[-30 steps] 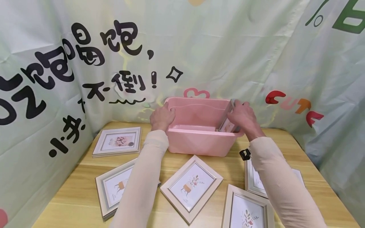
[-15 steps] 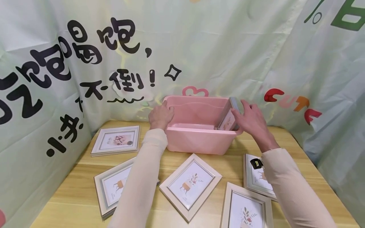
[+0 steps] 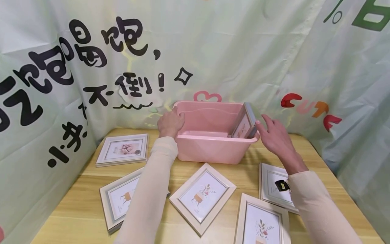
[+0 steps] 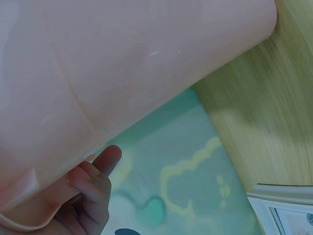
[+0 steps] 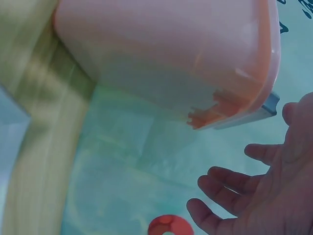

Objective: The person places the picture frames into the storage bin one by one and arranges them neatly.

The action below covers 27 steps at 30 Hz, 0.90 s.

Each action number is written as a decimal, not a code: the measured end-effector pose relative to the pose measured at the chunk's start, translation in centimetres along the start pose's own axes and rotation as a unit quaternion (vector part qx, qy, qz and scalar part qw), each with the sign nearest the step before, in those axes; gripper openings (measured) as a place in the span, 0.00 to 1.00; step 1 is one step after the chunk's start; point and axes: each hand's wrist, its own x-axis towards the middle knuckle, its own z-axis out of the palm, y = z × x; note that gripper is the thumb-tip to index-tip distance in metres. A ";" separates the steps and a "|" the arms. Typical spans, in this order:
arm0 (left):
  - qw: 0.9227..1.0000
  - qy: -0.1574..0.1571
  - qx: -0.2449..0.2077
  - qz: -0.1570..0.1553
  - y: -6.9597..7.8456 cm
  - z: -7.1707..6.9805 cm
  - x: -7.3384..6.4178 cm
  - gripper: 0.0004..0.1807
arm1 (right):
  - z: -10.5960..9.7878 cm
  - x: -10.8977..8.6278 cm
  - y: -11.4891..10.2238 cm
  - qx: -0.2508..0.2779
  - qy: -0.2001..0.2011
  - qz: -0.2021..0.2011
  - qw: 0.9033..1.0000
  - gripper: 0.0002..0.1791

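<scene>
A pink plastic bin [image 3: 210, 150] stands at the back of the table. My left hand [image 3: 171, 124] grips its left rim; in the left wrist view the fingers [image 4: 95, 188] curl under the handle there. A picture frame [image 3: 243, 123] leans on edge against the bin's right inner wall, its top corner sticking up above the rim. Just outside that wall, my right hand [image 3: 275, 137] is apart from the bin with nothing in it. In the right wrist view its fingers [image 5: 227, 193] are spread and relaxed.
On the wooden table [image 3: 76, 206] lie a flower picture frame [image 3: 123, 150] at the left, a frame under my left forearm [image 3: 120, 200], a tilted frame [image 3: 202, 200] in the middle, and two more frames [image 3: 262, 220] at the right. A printed curtain [image 3: 231, 61] hangs close behind the bin.
My right hand has let go of the picture frame inside the bin and moved out to the right, its fingers loosening. The left hand keeps its hold on the rim.
</scene>
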 end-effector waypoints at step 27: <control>1.000 0.001 0.000 0.008 0.1 -0.2 -0.3 0.34 | 2.6 -7.1 10.7 -0.065 -0.116 0.072 0.989 0.50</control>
